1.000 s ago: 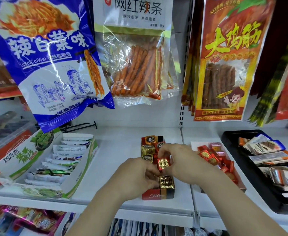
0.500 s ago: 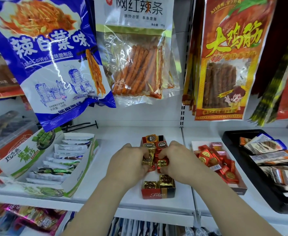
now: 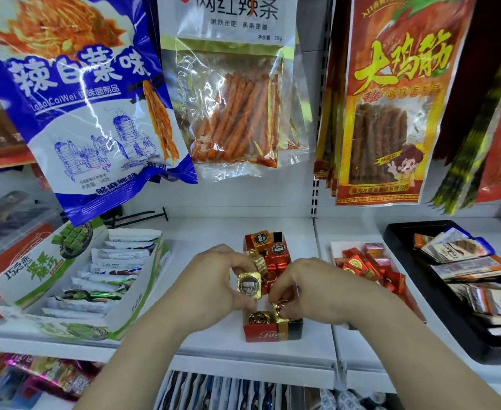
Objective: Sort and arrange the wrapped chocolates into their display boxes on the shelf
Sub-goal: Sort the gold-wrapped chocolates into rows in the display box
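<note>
White shop shelf [image 3: 213, 232] under a row of hanging snack bags: blue bag [image 3: 80, 113] at left, clear bag of red spicy strips [image 3: 231, 113] in the middle, red-and-yellow bag [image 3: 391, 113] at right. On the middle of the shelf, a narrow red display box [image 3: 272, 336] marked Fileo, running front to back. Over its left side, left hand [image 3: 210, 291], fingers curled, pinching a gold-wrapped chocolate [image 3: 249, 286] above the box, round label facing up. Over the front right corner, right hand [image 3: 314, 294], fingertips curled down round a gold piece [image 3: 281, 309] inside the box. Just beside that, in the front left corner, another gold chocolate [image 3: 258, 318]. Farther back in the box, red-wrapped chocolates [image 3: 275, 266] and, at the rear, orange-wrapped ones [image 3: 262, 239], loosely jumbled. To the right, a second box [image 3: 336, 250] with red and pink sweets; beyond it a black tray [image 3: 397, 232] of flat packets. To the left, a green-and-white carton [image 3: 142, 294] of white sachets
</note>
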